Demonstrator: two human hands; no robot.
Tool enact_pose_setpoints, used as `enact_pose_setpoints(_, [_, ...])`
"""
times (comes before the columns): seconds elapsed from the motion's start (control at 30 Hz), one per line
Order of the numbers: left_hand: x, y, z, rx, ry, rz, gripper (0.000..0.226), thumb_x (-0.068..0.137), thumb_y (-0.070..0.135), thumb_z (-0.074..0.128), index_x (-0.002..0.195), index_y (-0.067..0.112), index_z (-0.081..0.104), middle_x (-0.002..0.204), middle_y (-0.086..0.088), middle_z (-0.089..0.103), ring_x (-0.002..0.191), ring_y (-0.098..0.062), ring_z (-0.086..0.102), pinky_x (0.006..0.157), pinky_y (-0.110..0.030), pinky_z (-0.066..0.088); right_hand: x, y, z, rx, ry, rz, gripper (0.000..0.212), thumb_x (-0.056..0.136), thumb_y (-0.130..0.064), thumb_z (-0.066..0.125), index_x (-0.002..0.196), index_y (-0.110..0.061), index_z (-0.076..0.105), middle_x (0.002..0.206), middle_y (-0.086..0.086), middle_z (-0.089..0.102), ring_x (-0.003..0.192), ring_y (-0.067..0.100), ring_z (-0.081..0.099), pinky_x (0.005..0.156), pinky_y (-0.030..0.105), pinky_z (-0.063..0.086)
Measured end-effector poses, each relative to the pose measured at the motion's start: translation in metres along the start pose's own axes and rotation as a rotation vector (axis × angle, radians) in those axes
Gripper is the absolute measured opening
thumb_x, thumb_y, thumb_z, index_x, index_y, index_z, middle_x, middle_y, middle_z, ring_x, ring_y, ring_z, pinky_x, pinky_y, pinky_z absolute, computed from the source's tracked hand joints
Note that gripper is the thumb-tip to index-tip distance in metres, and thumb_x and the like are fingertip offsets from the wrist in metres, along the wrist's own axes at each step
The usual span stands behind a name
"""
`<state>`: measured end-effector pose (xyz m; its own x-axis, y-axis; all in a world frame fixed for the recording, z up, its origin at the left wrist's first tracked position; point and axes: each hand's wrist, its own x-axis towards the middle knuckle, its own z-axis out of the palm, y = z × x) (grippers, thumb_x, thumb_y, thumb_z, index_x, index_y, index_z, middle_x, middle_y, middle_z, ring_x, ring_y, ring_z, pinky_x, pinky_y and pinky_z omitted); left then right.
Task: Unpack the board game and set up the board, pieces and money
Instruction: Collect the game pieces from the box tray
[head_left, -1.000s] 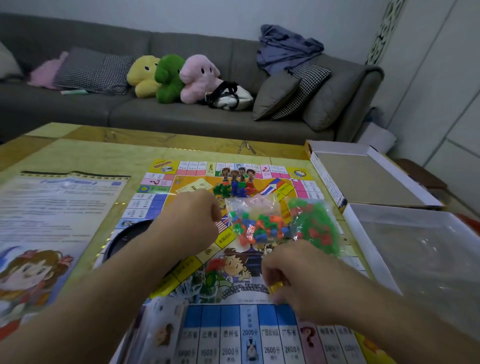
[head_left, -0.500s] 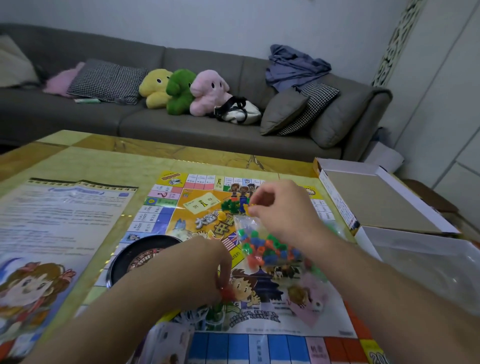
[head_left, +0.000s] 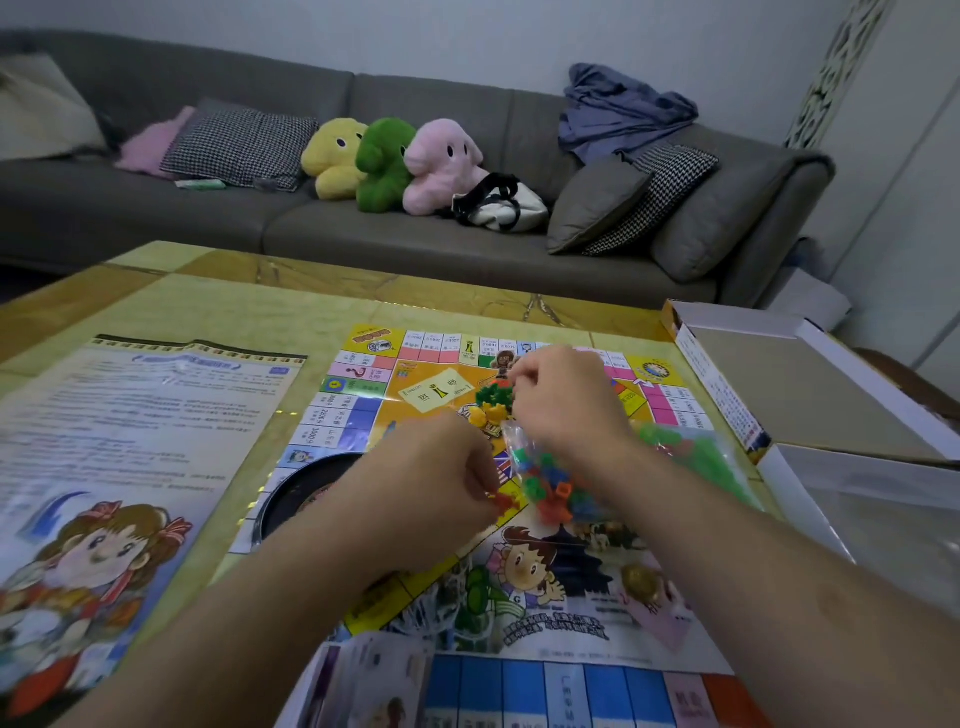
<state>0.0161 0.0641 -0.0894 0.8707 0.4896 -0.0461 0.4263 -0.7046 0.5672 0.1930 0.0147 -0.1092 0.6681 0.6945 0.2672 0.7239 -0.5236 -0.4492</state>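
Observation:
The colourful game board (head_left: 441, 387) lies unfolded on the table. My left hand (head_left: 436, 478) pinches a small orange-red piece (head_left: 501, 503) just left of a clear bag of mixed coloured pieces (head_left: 550, 486). My right hand (head_left: 566, 405) hovers above that bag, its fingertips pinched together over a small heap of green pieces (head_left: 493, 397); the piece between them barely shows. Yellow pieces (head_left: 487, 415) lie next to the green heap. A second bag of green pieces (head_left: 691, 452) lies behind my right wrist.
A black round dish (head_left: 298, 491) sits at the board's left edge, beside a printed instruction sheet (head_left: 130, 441). A small pink bag with a gold coin (head_left: 649, 592) lies on the board. The box lid (head_left: 795, 389) and box base (head_left: 883, 519) stand to the right. Cards (head_left: 374, 680) lie near me.
My right hand has gone from the board's near side to the far heaps of pieces. My left hand dropped back beside the bag and now pinches an orange-red piece.

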Motion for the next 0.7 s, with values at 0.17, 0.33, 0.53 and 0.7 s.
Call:
enact_pose_setpoints(0.17, [0.0,0.001,-0.007,-0.385,0.056,-0.127,0.006,0.09,0.025,0.079,0.096,0.022,0.077,0.077,0.006,0.079,0.067,-0.006,0.074,0.066,-0.026,0.061,-0.046,0.004,-0.057,0.488,-0.221,-0.101,0.031,0.098,0.003,0.058,0.105,-0.022,0.076,0.092,-0.004,0.077,0.083,0.006,0.072,0.067,0.02,0.055])
enact_pose_setpoints(0.33, [-0.002,0.019,-0.001,-0.901,0.007,-0.384,0.017,0.089,0.011,0.08,0.099,-0.002,0.076,0.078,-0.014,0.077,0.065,-0.02,0.074,0.061,-0.025,0.059,-0.082,0.021,-0.073,0.213,-0.3,-0.343,0.025,0.091,-0.013,0.08,0.109,-0.029,0.074,0.103,-0.019,0.068,0.096,-0.001,0.066,0.083,0.022,0.059])
enact_pose_setpoints(0.53, [-0.001,0.034,0.013,-1.043,-0.07,-0.399,0.031,0.091,0.025,0.078,0.093,-0.006,0.078,0.073,-0.012,0.072,0.061,-0.017,0.067,0.061,-0.028,0.056,-0.086,0.028,-0.071,0.324,-0.145,-0.227,0.005,0.095,-0.018,0.076,0.093,-0.024,0.077,0.087,-0.014,0.072,0.085,0.002,0.067,0.074,0.021,0.057])
enact_pose_setpoints(0.7, [0.01,0.037,0.021,-0.907,0.031,-0.349,0.019,0.098,0.02,0.07,0.093,0.002,0.078,0.075,-0.007,0.071,0.057,-0.014,0.059,0.051,-0.026,0.05,-0.037,0.047,-0.06,0.156,0.024,0.002,0.006,0.094,-0.024,0.077,0.088,-0.025,0.077,0.085,-0.014,0.068,0.08,-0.003,0.061,0.069,0.016,0.046])
